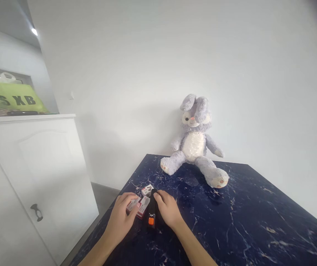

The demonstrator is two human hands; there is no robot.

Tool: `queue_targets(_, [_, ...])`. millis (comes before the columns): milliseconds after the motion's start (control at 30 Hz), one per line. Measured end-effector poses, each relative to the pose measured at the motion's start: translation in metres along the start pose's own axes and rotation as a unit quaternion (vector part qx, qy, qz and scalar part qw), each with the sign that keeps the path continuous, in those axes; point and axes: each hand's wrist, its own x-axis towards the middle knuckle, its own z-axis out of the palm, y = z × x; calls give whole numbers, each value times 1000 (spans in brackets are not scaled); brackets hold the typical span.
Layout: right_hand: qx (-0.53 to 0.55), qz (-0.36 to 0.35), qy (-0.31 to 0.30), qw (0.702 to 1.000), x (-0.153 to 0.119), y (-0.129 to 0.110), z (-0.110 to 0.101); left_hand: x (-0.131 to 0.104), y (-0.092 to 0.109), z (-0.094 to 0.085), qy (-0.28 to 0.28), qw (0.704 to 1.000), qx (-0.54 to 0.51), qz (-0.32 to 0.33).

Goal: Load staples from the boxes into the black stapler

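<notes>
My right hand (168,207) lies along the right side of a long black stapler (152,207), thumb and fingers closed on its far end. An orange patch marks the near end of the stapler. On the left, my left hand (121,214) curls round two small red and white boxes (143,207), thumb on the near side and fingers over the far side. Parts of these boxes are hidden under the fingers. Just beyond them, another small white box (147,190) with a dark picture printed on it touches or nearly touches the stapler's far end.
A grey plush rabbit (194,146) sits at the back of the dark blue marbled table (247,221), against the white wall. To the left stands a white cabinet (50,159) with a green bag (11,96) on top. A gap separates cabinet and table.
</notes>
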Motion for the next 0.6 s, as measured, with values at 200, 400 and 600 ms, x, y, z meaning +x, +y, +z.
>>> queue_targets(200, [16, 29, 13, 999, 2, 6, -1, -13, 19, 2, -133, 991, -29, 14])
queue_targets(400, [84, 57, -58, 993, 0, 9, -8, -6, 8, 3, -132, 991, -4, -3])
queue_targets(600, [44, 45, -2, 998, -4, 3, -8, -1, 9, -1, -77, 996, -35, -22])
